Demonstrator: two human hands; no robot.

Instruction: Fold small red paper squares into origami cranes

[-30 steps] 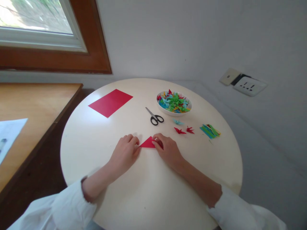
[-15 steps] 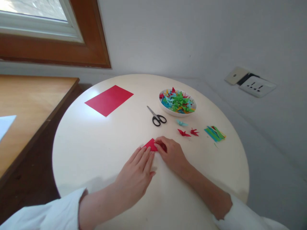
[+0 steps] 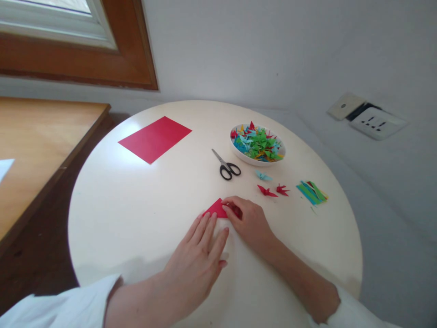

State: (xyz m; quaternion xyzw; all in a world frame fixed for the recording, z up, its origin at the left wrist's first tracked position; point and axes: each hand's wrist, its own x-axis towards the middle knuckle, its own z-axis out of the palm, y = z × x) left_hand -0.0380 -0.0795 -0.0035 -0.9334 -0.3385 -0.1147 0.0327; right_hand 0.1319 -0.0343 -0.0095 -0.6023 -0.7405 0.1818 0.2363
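A small folded piece of red paper (image 3: 215, 208) lies on the round white table (image 3: 136, 200) in front of me. My left hand (image 3: 198, 248) rests flat, with several fingertips pressing the paper's near left edge and the index finger lifted off to the right. My right hand (image 3: 246, 221) pinches the paper's right side between thumb and index finger; its other fingers are curled under. Beyond my right hand lie two red paper cranes (image 3: 267, 191) and a light blue paper crane (image 3: 263, 176).
Black-handled scissors (image 3: 226, 166) lie beyond the paper. A white bowl (image 3: 254, 161) full of coloured paper cranes stands at the back right. Paper strips (image 3: 312, 192) are stacked at the right, and a large red sheet (image 3: 155, 139) lies at the back left. A wooden surface (image 3: 44, 136) stands left.
My left index finger has moved off the paper, apart from the other fingers. The right hand keeps its pinch at the paper's right side. The view has shifted slightly.
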